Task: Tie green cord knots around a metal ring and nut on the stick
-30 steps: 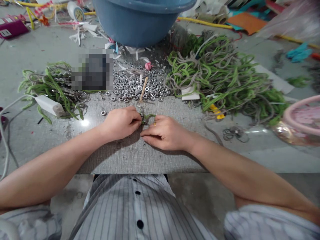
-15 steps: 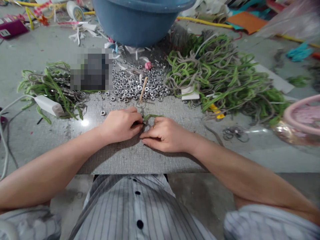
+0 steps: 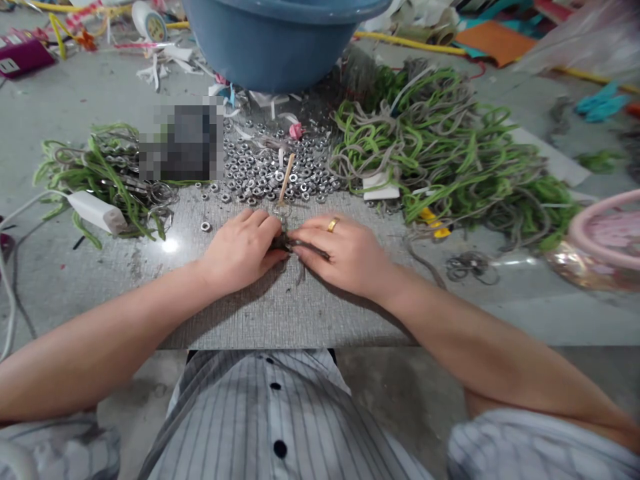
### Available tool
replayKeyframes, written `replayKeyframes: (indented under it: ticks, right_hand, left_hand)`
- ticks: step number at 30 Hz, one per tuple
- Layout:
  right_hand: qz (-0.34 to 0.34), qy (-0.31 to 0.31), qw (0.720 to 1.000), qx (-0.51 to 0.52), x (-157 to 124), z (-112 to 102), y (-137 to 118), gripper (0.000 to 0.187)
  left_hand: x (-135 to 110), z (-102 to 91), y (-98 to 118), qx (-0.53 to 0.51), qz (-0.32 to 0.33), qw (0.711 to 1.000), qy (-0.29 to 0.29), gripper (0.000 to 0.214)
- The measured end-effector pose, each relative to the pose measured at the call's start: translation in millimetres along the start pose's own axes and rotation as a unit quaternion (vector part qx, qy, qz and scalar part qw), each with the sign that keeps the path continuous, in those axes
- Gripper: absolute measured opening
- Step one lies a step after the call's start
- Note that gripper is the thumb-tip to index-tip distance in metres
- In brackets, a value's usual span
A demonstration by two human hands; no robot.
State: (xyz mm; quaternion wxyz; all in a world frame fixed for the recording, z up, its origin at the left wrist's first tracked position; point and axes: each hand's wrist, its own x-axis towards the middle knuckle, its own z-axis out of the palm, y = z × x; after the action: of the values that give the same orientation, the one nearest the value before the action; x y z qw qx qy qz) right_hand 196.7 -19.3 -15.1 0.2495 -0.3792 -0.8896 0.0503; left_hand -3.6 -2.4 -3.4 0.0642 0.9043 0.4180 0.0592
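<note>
On the grey mat [image 3: 260, 313] the left hand [image 3: 243, 247] and right hand [image 3: 350, 253] pinch a dark cord [image 3: 306, 248], near nuts [image 3: 265, 173].

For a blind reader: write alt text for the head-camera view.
The left hand and the right hand, which wears a gold ring, meet over a grey mat and pinch a short cord between them. Beyond them lie a pile of metal nuts, a wooden stick, a heap of green and grey cords and a blue basin.

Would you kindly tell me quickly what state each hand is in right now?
Left hand: closed, pinching the dark cord.
Right hand: closed, pinching the dark cord too.
</note>
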Motion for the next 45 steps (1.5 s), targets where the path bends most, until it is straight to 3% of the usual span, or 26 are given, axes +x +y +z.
replayKeyframes:
  ticks: [3, 6, 16, 27, 30, 38, 45]
  right_hand:
    - [0.029, -0.067, 0.995, -0.074, -0.5, -0.2, 2.0, 0.036]
    - [0.044, -0.13, 0.984, -0.118, -1.3, 1.5, 0.3, 0.043]
    - [0.112, -0.251, 0.953, -0.13, 3.3, -1.1, -3.6, 0.076]
    - [0.128, -0.328, 0.93, -0.103, 7.5, -5.7, 2.5, 0.098]
    - [0.137, -0.307, 0.934, -0.125, 5.5, -4.5, -1.0, 0.098]
    - [0.129, -0.178, 0.955, -0.199, -7.8, 5.6, -3.2, 0.101]
    - [0.131, -0.126, 0.957, -0.227, -11.2, 4.1, -2.2, 0.1]
  left_hand:
    - [-0.9, 0.6, -2.2, -0.006, 0.015, 0.999, 0.032, 0.021]
    - [-1.4, 1.0, -2.7, -0.027, 0.007, 0.999, 0.022, 0.035]
    - [-1.8, -3.7, -3.5, -0.01, -0.016, 0.99, -0.138, 0.095]
    - [-1.6, -15.1, -6.1, 0.003, -0.015, 0.971, -0.24, 0.12]
    - [-2.9, -15.3, -5.2, 0.015, -0.027, 0.972, -0.232, 0.12]
    - [-9.8, -14.1, 0.8, 0.07, -0.051, 0.982, -0.171, 0.119]
    - [-13.6, -16.1, 3.2, 0.108, -0.069, 0.98, -0.152, 0.114]
